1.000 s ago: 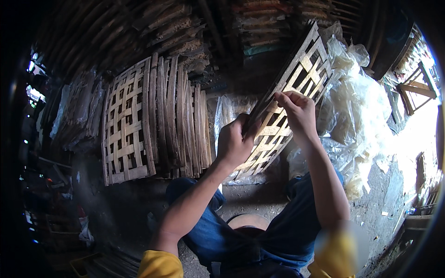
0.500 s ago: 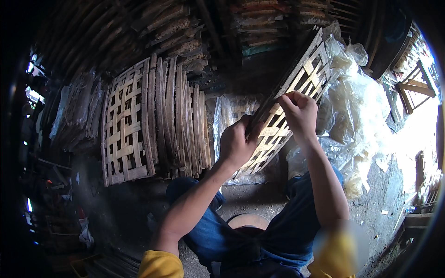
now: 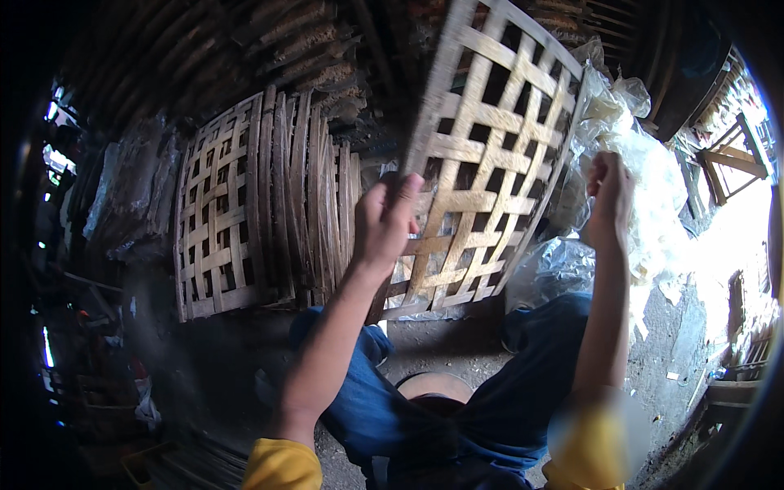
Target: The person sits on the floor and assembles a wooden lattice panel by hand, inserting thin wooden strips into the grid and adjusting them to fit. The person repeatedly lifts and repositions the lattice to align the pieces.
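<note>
The left hand (image 3: 385, 222) grasps one rectangular panel (image 3: 478, 202) of flat, woven slats by its left edge. The right hand (image 3: 611, 189) is clenched near crumpled, translucent plastic (image 3: 663, 204).

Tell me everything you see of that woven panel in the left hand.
The woven panel is a roughly rectangular lattice of pale tan strips, apparently bamboo or wood, with open gaps, in a greyish frame. It is held up on a slant, right of the stacked panels, its upper left corner reaching the picture's top. The left hand grips its left edge.
</note>
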A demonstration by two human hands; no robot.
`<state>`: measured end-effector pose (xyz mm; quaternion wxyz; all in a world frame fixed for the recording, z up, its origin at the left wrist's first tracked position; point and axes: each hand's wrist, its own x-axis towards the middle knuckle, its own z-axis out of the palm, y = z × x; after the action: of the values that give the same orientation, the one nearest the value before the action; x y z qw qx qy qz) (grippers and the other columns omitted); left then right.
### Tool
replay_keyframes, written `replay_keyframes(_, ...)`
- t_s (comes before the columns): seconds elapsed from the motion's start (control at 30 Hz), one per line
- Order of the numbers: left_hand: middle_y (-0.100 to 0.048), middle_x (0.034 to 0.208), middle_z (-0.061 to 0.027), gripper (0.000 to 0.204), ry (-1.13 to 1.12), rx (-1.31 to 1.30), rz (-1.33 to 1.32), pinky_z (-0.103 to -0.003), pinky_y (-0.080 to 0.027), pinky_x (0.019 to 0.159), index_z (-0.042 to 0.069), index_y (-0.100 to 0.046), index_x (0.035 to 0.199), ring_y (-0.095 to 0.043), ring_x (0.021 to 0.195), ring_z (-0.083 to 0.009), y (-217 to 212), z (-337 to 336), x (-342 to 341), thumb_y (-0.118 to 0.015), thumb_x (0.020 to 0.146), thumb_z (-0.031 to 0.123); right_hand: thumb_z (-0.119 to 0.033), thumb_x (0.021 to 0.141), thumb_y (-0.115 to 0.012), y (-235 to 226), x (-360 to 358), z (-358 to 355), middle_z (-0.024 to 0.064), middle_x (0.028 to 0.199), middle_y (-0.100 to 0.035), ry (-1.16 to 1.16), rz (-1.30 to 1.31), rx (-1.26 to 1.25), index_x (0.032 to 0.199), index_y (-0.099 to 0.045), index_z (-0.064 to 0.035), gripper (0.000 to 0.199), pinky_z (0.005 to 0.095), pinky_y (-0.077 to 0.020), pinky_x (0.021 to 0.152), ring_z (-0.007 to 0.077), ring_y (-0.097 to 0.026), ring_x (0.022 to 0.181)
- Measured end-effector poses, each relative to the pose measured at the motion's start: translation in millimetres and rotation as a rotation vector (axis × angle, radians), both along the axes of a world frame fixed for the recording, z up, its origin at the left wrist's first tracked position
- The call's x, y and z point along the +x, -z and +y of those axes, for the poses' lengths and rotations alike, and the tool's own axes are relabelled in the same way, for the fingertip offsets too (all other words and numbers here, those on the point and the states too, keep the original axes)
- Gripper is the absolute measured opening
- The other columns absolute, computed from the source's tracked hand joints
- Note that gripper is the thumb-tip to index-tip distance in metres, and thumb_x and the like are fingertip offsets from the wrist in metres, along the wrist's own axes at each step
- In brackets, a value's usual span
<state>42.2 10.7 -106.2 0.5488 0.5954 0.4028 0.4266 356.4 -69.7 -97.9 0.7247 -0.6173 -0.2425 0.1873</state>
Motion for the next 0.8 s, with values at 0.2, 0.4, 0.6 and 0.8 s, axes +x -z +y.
replay_keyframes(0.2, -0.065, 0.095, -0.0049, 0.044, -0.205, -0.126, -0.274, -0.028, -0.046, 0.053, 0.006, -0.066, 0.105, -0.054, 0.056, -0.0132, -21.2, 14.3, -17.3, -0.064, 0.096, 0.05, -0.023, 0.095, -0.062, 12.8, 34.6, -15.9, 0.0001, 0.095, -0.067, 0.233, -0.256, -0.056, 0.112, -0.072, -0.008, 0.025, 0.0219, -0.0404, 0.063, 0.006, -0.052, 0.071)
replay_keyframes(0.4, -0.061, 0.086, -0.0031, 0.039, -0.251, -0.186, -0.531, -0.03, -0.044, 0.056, 0.011, -0.063, 0.105, -0.052, 0.056, -0.0152, -14.5, 22.0, -28.1, -0.062, 0.097, 0.048, -0.017, 0.096, -0.062, 17.6, 38.8, -21.4, 0.0023, 0.093, -0.069, 0.02, -0.348, -0.028, 0.111, -0.072, -0.006, 0.022, 0.0216, -0.0403, 0.06, 0.0058, -0.05, 0.066)
replay_keyframes(0.6, -0.062, 0.096, -0.0033, 0.041, -0.268, -0.139, -0.548, -0.032, -0.046, 0.073, 0.011, -0.063, 0.103, -0.056, 0.075, -0.0166, -7.1, 23.6, -32.1, -0.06, 0.098, 0.051, -0.008, 0.095, -0.063, 3.5, -0.9, -11.4, 0.0009, 0.103, -0.07, 0.26, -0.794, -0.079, 0.119, -0.068, -0.0062, 0.025, 0.0251, -0.049, 0.068, 0.0094, -0.058, 0.079)
replay_keyframes(0.8, -0.063, 0.105, -0.0036, 0.045, -0.307, -0.016, -0.436, -0.031, -0.034, 0.1, 0.007, -0.067, 0.099, -0.052, 0.104, -0.0158, 4.8, 25.0, -24.9, -0.053, 0.102, 0.049, -0.005, 0.084, -0.075, -11.4, -65.7, 3.8, 0.0074, 0.109, -0.068, 0.012, -1.031, 0.024, 0.102, -0.072, -0.0086, 0.019, 0.0305, -0.0536, 0.067, 0.0206, -0.065, 0.089)
